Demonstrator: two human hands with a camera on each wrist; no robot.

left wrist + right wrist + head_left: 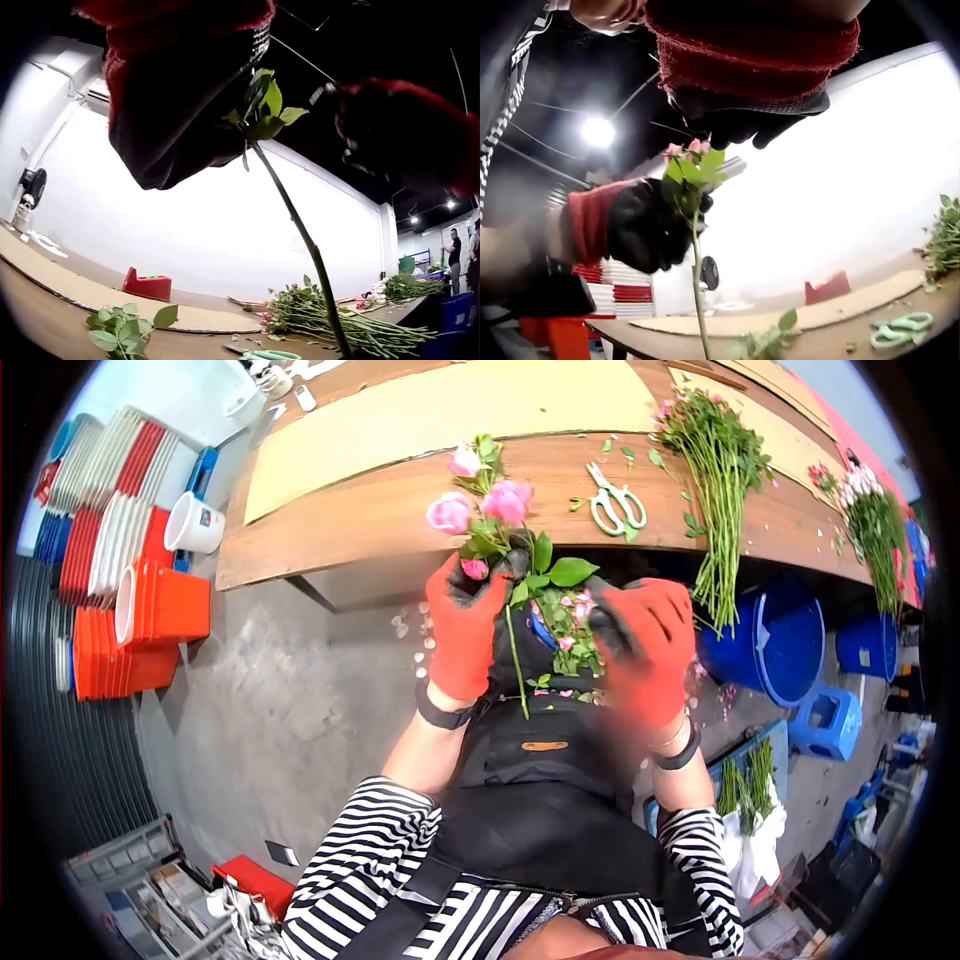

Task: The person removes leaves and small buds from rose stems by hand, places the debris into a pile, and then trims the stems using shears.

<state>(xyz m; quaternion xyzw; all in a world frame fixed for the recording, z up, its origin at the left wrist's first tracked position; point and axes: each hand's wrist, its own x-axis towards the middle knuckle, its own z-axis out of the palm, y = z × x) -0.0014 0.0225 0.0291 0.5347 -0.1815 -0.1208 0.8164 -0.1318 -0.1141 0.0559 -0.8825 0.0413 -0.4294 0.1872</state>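
Note:
My left hand point(468, 622), in a red glove with black palm, grips a rose stem point(517, 670) just below its pink blooms point(507, 502). The stem slants down over the black apron, with green leaves point(572, 571) close to the fingers. In the right wrist view, the left hand point(649, 225) has the leafy top point(694, 176) at its fingertips. My right hand point(650, 645), gloved alike and blurred, hovers right of the leaves. Its black fingers point(735, 124) bend loosely with nothing between them. Cut leaves and petals point(572, 630) lie in the apron front.
Green-handled scissors point(618, 505) lie on the wooden table point(400, 520), left of a long-stemmed rose bunch point(718, 490). Another bunch point(872, 530) lies farther right. Blue buckets point(790, 650) and a blue stool point(826, 722) stand right; red crates point(165, 600) are stacked left.

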